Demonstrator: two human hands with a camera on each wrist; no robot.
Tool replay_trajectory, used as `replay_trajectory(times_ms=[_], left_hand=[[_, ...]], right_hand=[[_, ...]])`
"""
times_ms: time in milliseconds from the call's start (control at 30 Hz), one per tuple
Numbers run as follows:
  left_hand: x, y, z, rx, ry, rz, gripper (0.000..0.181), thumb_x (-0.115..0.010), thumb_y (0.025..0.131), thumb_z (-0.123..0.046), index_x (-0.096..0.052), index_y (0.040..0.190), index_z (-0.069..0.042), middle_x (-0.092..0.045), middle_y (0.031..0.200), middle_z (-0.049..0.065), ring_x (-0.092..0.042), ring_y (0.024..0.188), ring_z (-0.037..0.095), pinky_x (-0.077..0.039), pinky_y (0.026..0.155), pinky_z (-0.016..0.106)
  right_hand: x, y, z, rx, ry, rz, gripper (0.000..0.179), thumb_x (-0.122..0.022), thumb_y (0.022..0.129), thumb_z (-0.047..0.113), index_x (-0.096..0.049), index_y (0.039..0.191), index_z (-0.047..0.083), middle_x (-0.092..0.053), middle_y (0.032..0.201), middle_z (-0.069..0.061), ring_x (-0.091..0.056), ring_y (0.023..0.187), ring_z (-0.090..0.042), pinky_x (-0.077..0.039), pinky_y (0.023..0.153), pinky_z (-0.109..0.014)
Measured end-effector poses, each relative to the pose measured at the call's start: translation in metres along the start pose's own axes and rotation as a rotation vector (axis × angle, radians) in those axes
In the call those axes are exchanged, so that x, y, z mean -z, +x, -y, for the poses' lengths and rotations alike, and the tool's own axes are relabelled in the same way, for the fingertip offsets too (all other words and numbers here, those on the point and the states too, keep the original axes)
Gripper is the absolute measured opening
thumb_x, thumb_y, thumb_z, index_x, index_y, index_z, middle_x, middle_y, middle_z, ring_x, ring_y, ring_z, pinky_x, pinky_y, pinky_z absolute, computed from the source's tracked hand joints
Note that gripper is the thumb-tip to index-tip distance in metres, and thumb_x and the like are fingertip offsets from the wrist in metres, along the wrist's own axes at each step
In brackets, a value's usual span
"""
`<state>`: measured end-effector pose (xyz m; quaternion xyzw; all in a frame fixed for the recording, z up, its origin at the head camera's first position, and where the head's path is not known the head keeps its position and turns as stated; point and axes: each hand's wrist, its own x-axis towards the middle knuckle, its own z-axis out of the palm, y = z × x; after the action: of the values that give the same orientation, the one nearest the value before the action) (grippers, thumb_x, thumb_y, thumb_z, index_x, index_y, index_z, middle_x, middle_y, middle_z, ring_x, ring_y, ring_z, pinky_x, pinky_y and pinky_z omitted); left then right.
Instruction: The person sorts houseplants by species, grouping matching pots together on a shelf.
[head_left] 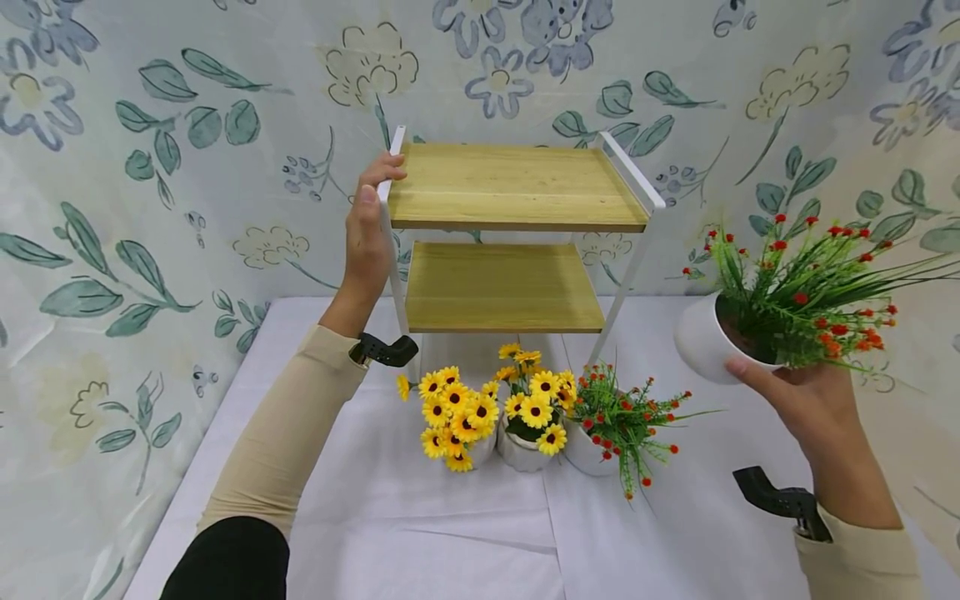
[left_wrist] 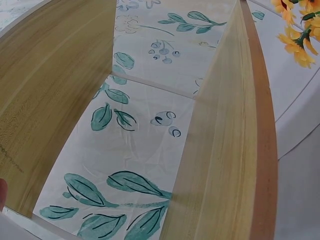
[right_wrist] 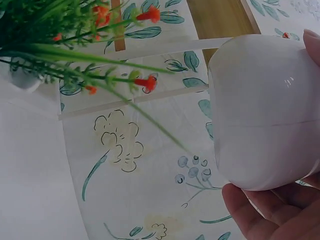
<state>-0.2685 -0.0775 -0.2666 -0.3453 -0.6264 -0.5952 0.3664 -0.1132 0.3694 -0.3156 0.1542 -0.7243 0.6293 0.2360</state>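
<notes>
My left hand grips the white left side frame of a two-tier wooden shelf, fingers over the top rail and thumb along its side. Only a fingertip shows in the left wrist view, beside the upper board. Raised at the right, my right hand holds a white pot of red-flowered greenery, thumb at the rim. The pot is tilted, its plant leaning right. In the right wrist view, the smooth pot lies between thumb and fingers.
In front of the shelf stand two pots of yellow flowers and another red-flowered plant in a white pot. They rest on a white-covered table. Behind hangs a leaf-and-flower printed cloth.
</notes>
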Motion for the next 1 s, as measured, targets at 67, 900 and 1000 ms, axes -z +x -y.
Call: replay_trajectory(times_ms=[67, 900, 1000], left_hand=[[0.0, -0.001, -0.001, -0.002, 0.004, 0.002, 0.063, -0.025, 0.097, -0.044, -0.045, 0.114, 0.013, -0.042, 0.137, 0.031, -0.029, 0.141, 0.03, -0.016, 0.116, 0.031], [0.0, 0.0, 0.0, 0.006, 0.032, -0.004, 0.064, -0.023, 0.096, -0.044, -0.046, 0.115, 0.012, -0.043, 0.138, 0.027, -0.03, 0.141, 0.023, -0.016, 0.116, 0.03], [-0.001, -0.001, 0.001, 0.004, 0.024, -0.008, 0.062, -0.023, 0.096, -0.042, -0.046, 0.114, 0.012, -0.044, 0.138, 0.025, -0.03, 0.14, 0.024, -0.017, 0.116, 0.031]], right_hand=[[-0.002, 0.003, 0.004, 0.017, 0.013, 0.012, 0.094, -0.062, 0.067, -0.031, -0.032, 0.148, 0.006, -0.039, 0.143, -0.02, -0.047, 0.122, -0.022, -0.052, 0.082, -0.017], [-0.023, 0.033, 0.048, 0.126, 0.108, 0.0, 0.086, -0.064, 0.071, -0.026, -0.037, 0.146, 0.005, -0.038, 0.145, -0.023, -0.043, 0.13, -0.03, -0.051, 0.086, -0.02], [-0.025, 0.037, 0.052, 0.116, 0.105, -0.02, 0.083, -0.065, 0.073, -0.023, -0.038, 0.146, 0.006, -0.039, 0.145, -0.021, -0.043, 0.13, -0.029, -0.051, 0.085, -0.019]])
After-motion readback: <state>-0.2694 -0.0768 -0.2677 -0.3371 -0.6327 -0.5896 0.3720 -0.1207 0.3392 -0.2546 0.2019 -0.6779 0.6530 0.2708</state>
